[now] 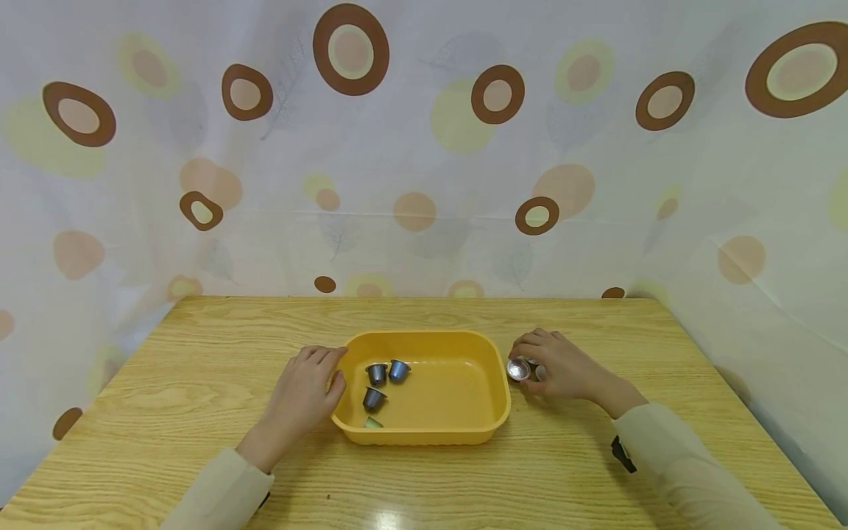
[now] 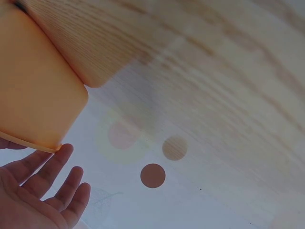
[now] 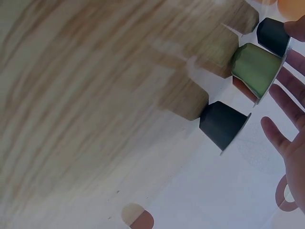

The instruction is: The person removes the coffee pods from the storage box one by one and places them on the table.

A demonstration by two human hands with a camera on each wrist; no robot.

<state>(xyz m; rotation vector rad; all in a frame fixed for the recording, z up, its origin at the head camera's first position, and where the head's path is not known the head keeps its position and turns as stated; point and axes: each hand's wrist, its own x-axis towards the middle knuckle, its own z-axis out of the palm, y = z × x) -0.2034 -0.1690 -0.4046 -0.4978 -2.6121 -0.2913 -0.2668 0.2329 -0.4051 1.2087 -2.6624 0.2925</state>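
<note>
Beside the right end of a yellow tray (image 1: pixel 424 437), my right hand (image 1: pixel 553 364) pinches a dark coffee capsule (image 3: pixel 271 36) by its rim, thumb on one side. Its silver lid faces up and its base is on the table. Next to it, under the fingers, stand a green capsule (image 3: pixel 257 69) and another dark capsule (image 3: pixel 223 125); the hand partly hides both in the head view. My left hand (image 1: pixel 306 390) rests on the tray's left rim, fingers mostly straight. Inside lie a blue capsule (image 1: pixel 399 371), dark capsules (image 1: pixel 374 399) and a green capsule (image 1: pixel 370 422), half hidden by the near wall.
The wooden table (image 1: pixel 424 486) carries the tray at its middle. A patterned cloth (image 1: pixel 424 147) hangs behind it and along both sides. A black strap (image 1: pixel 623 455) shows under the right sleeve.
</note>
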